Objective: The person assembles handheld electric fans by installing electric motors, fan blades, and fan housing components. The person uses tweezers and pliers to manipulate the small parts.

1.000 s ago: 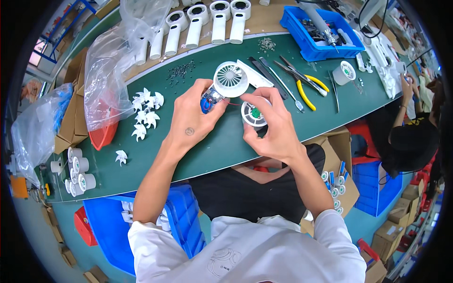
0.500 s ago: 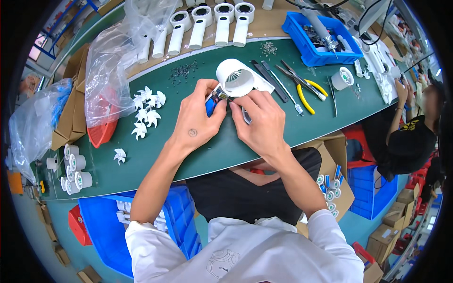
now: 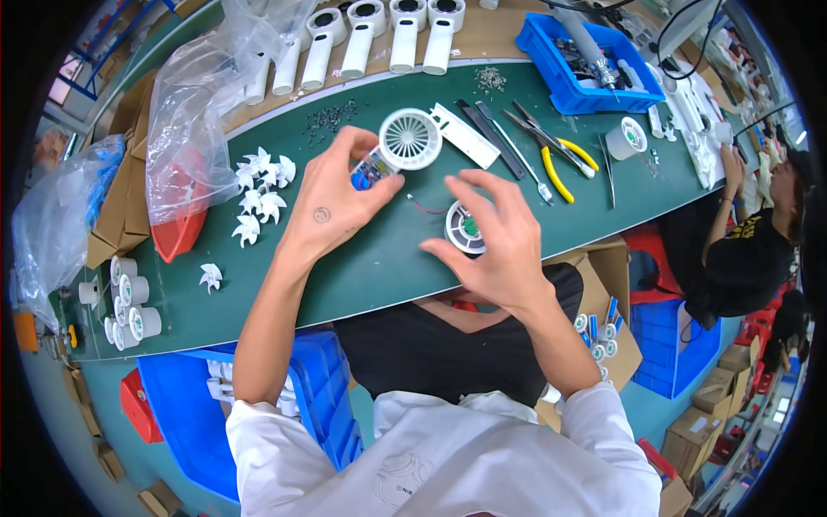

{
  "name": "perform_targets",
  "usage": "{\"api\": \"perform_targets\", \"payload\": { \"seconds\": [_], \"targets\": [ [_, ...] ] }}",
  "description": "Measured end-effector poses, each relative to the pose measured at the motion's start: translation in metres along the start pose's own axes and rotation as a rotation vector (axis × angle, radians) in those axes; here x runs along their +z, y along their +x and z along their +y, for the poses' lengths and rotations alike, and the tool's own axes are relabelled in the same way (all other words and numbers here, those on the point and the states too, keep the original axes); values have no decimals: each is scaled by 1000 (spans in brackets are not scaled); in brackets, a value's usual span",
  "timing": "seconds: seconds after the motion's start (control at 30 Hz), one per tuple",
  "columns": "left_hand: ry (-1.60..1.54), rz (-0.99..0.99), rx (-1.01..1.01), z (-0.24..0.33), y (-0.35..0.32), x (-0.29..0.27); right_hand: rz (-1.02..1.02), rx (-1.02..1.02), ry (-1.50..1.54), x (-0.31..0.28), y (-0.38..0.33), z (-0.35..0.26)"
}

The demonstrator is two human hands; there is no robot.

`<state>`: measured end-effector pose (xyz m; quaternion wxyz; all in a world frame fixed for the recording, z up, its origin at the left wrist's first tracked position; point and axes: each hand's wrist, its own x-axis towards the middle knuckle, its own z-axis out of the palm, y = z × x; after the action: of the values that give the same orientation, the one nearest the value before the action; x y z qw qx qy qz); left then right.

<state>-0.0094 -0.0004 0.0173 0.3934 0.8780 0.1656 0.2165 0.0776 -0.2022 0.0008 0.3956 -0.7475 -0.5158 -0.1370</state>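
My left hand [image 3: 332,194] is closed around the handle of a white handheld fan housing [image 3: 410,140]. The round head's ribbed grille faces up, and the opened handle shows a blue battery [image 3: 365,178] beside a small circuit board. Right of it, my right hand [image 3: 500,237] is open, thumb and fingers apart around a round white motor unit [image 3: 465,228] with a green centre. That unit appears to lie on the table, its thin wires reaching left; its right side is hidden by my fingers. A white handle cover [image 3: 465,136] lies beyond my hands.
Pliers [image 3: 560,159], tweezers [image 3: 608,171] and a thin brush-like tool [image 3: 517,153] lie to the right, below a blue parts bin [image 3: 586,65]. White fan impellers [image 3: 250,203] and dark screws [image 3: 329,121] are on the left. Several white fans [image 3: 362,39] line the back. A co-worker [image 3: 749,233] sits at right.
My right hand has left the fan housing and moved right to the motor unit. My left hand has shifted left, and the housing's grille now faces up. The handle cover is now in full view.
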Motion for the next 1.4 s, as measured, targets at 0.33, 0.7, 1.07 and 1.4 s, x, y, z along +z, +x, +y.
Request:
{"api": "perform_targets", "payload": {
  "seconds": [0.33, 0.7, 1.07, 1.4],
  "targets": [
    [235, 68, 298, 6, -5, 4, 158, 136, 402, -4, -23, 19],
    [-559, 41, 383, 2, -21, 10, 200, -91, 408, 3, 8, 9],
    [198, 62, 603, -4, -4, 12, 48, -131, 455, -13, 34, 23],
    [-271, 168, 334, 8, -12, 10, 143, -138, 592, -23, 54, 19]
  ]
}}
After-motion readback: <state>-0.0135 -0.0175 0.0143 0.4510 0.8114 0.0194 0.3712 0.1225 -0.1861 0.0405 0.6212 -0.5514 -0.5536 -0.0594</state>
